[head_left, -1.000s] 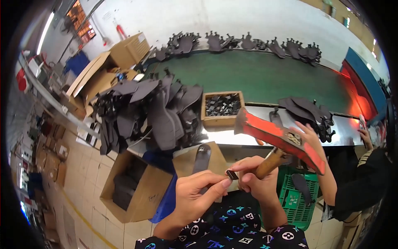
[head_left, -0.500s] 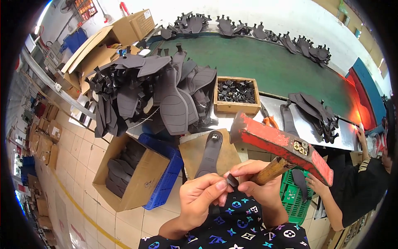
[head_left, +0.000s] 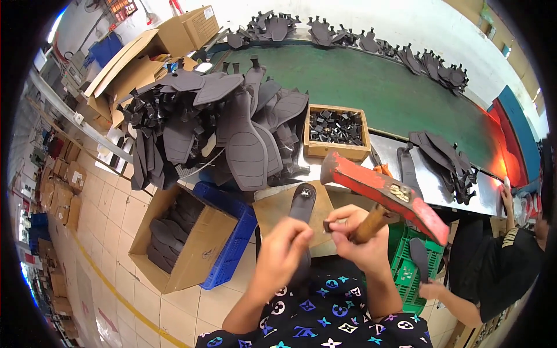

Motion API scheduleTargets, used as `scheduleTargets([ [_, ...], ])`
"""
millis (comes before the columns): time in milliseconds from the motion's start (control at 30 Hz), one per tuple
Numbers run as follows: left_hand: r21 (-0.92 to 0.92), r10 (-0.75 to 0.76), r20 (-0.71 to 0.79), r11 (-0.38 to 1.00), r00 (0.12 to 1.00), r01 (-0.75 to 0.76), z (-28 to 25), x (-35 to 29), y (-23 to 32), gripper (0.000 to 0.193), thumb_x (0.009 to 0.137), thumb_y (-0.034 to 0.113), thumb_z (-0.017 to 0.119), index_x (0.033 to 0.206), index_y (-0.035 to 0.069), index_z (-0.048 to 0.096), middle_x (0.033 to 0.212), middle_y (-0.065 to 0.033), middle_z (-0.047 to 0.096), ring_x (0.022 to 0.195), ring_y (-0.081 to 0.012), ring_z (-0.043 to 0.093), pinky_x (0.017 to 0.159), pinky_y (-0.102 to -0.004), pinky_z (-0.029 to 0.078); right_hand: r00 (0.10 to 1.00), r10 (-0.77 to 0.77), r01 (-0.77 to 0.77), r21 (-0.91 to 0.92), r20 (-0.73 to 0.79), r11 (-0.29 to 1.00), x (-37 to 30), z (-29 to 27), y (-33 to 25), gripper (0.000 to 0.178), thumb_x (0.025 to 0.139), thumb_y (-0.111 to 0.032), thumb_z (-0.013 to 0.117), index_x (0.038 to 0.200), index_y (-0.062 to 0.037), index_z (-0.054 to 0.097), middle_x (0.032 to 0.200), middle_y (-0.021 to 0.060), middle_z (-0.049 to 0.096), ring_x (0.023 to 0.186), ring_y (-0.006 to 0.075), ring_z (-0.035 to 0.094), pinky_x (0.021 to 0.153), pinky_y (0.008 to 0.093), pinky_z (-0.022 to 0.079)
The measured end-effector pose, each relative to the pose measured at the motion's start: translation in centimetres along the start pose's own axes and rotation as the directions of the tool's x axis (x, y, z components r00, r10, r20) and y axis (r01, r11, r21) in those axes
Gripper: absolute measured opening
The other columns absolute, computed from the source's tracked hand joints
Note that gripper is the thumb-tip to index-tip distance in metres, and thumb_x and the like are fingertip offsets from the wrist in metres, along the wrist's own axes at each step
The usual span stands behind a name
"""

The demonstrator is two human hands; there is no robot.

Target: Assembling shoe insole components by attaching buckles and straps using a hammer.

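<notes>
My right hand (head_left: 366, 239) grips the wooden handle (head_left: 371, 225) of a hammer with a worn red head (head_left: 386, 188). Between its thumb and forefinger it also pinches a small dark heel tip (head_left: 327, 227). My left hand (head_left: 281, 255) has its fingers curled in; it is a little blurred, and what is inside it is hidden. A dark grey shoe sole (head_left: 302, 207) lies on a tan board (head_left: 270, 207), with a shiny spot at its far end. My left hand covers part of this sole.
A wooden box (head_left: 336, 152) of small black pieces stands behind the board. Many grey soles (head_left: 246, 151) are heaped at left, above a carton (head_left: 197, 249) and a blue crate (head_left: 241, 249). Beyond runs a green conveyor belt (head_left: 371, 81). At right, a co-worker (head_left: 493, 261) holds a sole over a green crate (head_left: 406, 264).
My left hand has come away from the heel tip and moved up over the sole. The heel tip stays in my right hand, now higher, and the hammer head has shifted slightly left and down.
</notes>
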State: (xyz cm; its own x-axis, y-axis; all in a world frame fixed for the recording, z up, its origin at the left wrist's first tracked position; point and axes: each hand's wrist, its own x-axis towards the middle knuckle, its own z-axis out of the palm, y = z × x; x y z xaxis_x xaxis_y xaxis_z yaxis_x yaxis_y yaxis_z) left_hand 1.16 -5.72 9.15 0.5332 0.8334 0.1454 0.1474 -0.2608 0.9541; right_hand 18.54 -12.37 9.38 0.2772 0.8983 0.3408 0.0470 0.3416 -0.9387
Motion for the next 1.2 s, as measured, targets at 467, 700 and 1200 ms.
scheduleTargets([
  [467, 0.165, 0.173, -0.112, 0.974, 0.979, -0.153, 0.3, 5.2, -9.4, 0.030, 0.076, 0.005, 0.078, 0.104, -0.003, 0.071, 0.106, -0.0158, 0.073, 0.099, -0.0247, 0.071, 0.087, -0.0328, 0.054, 0.991, 0.033, 0.011, -0.326, 0.131, 0.945, 3.9, 0.4, 8.7, 0.019, 0.088, -0.005, 0.067, 0.106, 0.0020, 0.068, 0.085, 0.0142, 0.069, 0.076, 0.0222, 0.068, 0.069, 0.0320, 0.052],
  [700, 0.215, 0.159, -0.156, 0.969, 0.975, -0.124, -0.5, 3.3, -10.1, 0.029, 0.076, 0.006, 0.077, 0.103, -0.003, 0.071, 0.105, -0.0155, 0.073, 0.096, -0.0273, 0.071, 0.086, -0.0338, 0.055, 0.926, -0.169, 0.327, -0.498, 0.336, 0.803, 3.7, 1.2, 7.3, 0.023, 0.079, -0.003, 0.069, 0.102, -0.0041, 0.066, 0.108, 0.0122, 0.069, 0.087, 0.0343, 0.069, 0.073, 0.0380, 0.056],
  [1200, -0.031, 0.088, 0.065, 0.996, 0.994, -0.086, -2.8, 4.4, -9.5, 0.025, 0.078, 0.012, 0.080, 0.101, 0.001, 0.075, 0.088, -0.0065, 0.074, 0.079, -0.0068, 0.063, 0.074, -0.0245, 0.052, 0.994, 0.015, 0.032, -0.433, 0.105, 0.901, -1.3, 3.5, 0.6, 0.033, 0.092, -0.007, 0.068, 0.121, 0.0028, 0.057, 0.094, 0.0134, 0.063, 0.076, 0.0175, 0.062, 0.071, 0.0313, 0.051],
])
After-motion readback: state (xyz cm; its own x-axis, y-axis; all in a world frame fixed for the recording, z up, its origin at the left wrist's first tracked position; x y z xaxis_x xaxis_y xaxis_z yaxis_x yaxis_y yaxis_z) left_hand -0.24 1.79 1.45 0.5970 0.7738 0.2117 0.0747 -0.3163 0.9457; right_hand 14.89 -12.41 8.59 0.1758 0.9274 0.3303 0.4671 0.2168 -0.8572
